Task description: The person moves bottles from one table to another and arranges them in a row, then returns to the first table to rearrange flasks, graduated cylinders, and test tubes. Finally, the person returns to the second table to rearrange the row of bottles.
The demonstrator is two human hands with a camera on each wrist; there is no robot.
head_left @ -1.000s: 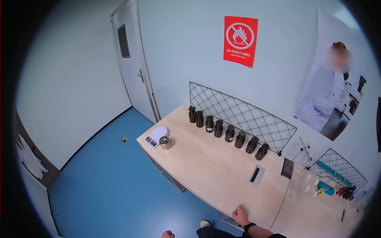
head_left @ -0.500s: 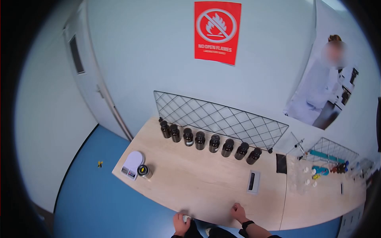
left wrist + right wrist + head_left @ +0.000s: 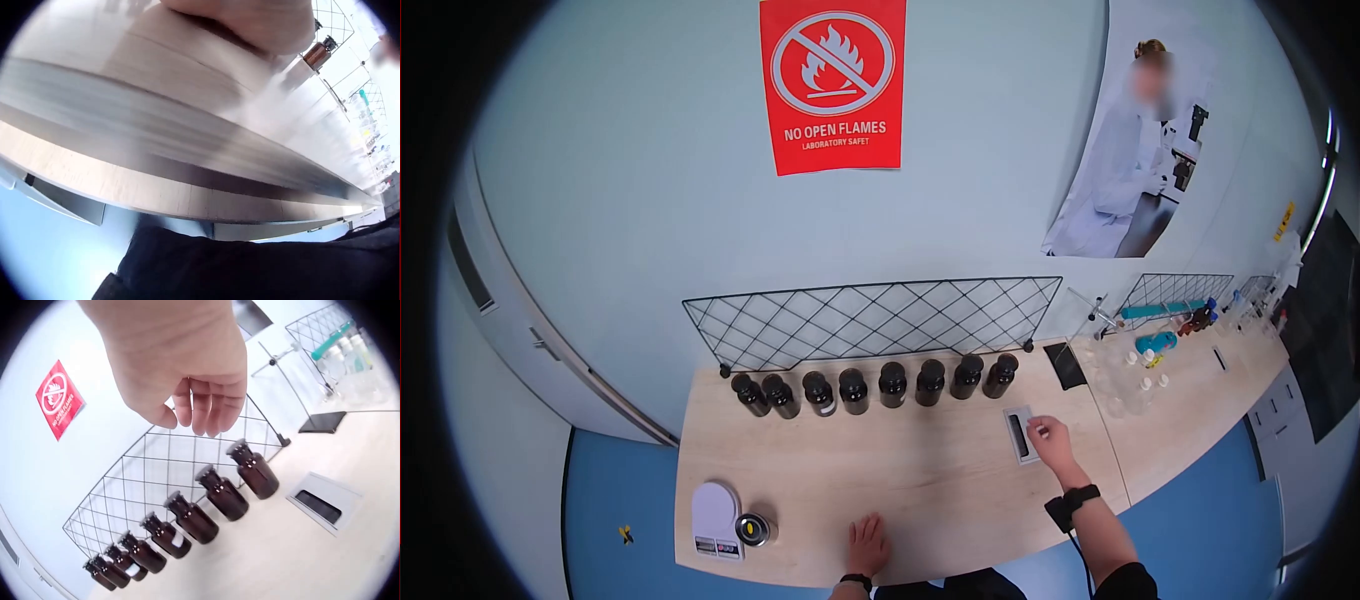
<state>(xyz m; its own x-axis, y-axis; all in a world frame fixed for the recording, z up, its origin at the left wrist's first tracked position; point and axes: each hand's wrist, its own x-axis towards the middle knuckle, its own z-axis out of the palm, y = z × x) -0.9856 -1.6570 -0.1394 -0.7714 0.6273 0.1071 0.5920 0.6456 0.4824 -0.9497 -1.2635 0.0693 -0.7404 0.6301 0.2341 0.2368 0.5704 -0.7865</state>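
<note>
My right hand [image 3: 1050,442] is raised over the table beside the cable outlet [image 3: 1018,436], its fingers loosely bent with nothing between them. In the right wrist view that hand [image 3: 181,369] hangs before a row of several brown glass bottles [image 3: 228,500] with dark stoppers, some carrying white labels. The bottle at the row's right end [image 3: 1001,378] is the nearest one to it. My left hand [image 3: 868,545] lies palm down near the table's front edge, fingers spread and holding nothing. Only part of the left hand [image 3: 250,19] shows at the top of the left wrist view.
A white kitchen scale [image 3: 716,508] and a round metal tin [image 3: 754,529] stand at the front left. A black wire grid [image 3: 880,318] rises behind the bottles. To the right are a stand base [image 3: 1065,366], clear glassware [image 3: 1128,390] and a teal item [image 3: 1157,343].
The head view has turned right and come closer to the table. My right hand has moved forward over the tabletop, and my left hand has come onto the table.
</note>
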